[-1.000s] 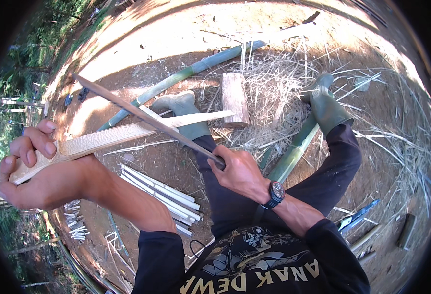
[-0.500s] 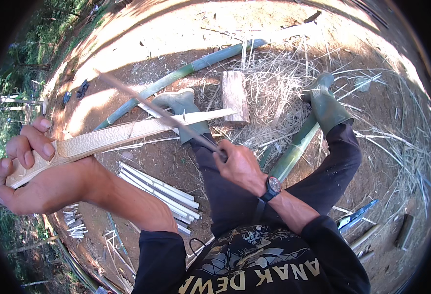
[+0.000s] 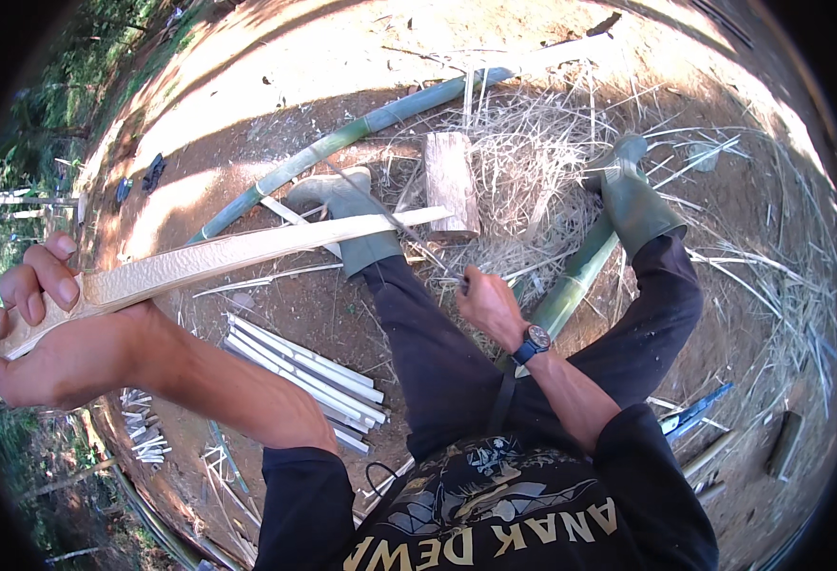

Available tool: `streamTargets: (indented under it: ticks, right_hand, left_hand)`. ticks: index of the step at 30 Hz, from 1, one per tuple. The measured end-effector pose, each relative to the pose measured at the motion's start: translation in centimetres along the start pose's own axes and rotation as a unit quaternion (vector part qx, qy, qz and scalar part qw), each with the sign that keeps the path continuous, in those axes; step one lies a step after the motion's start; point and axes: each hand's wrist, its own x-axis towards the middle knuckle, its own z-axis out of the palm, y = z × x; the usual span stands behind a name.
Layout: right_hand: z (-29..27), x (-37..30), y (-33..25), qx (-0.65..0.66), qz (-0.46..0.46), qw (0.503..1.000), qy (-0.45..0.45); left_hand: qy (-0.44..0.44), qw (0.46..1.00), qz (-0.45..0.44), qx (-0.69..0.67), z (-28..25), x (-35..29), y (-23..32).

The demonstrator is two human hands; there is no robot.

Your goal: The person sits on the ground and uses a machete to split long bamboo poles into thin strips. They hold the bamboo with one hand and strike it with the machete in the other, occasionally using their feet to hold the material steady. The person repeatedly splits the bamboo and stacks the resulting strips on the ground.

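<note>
Since half a second ago, the right hand, closed around one thin blade, has slid toward the tapered tip of one pale, dimpled bamboo strip, its broad end clasped by the left hand. The strip slants toward one rough wooden block, flanked by two rubber boots; two smooth, round green poles lie around.

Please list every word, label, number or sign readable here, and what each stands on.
Dark shirt: large pale capitals on the front, legible in part; I won't copy the wording.
Wristwatch: any dial markings are too small to read.
Pale strip: no lettering visible.
I can make out no other text.
</note>
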Motion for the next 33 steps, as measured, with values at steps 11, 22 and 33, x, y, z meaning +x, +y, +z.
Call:
streamTargets:
  ticks: [11, 22, 33]
  right_hand:
    - [-1.7, -1.0, -5.4, 0.075, -0.092, 0.993, 0.028]
    - [-0.9, 0.0, -4.0, 0.079, -0.069, 0.994, 0.023]
    - [-0.8, 1.6, -2.8, 0.077, -0.038, 0.996, 0.009]
  left_hand:
    - [-0.064, 0.998, -0.006, -0.024, -2.8, 3.1, -2.7]
    - [-0.047, 0.999, -0.016, -0.004, -1.6, 4.0, -3.3]
    - [0.005, 1.000, -0.016, 0.009, 2.3, 1.6, -2.9]
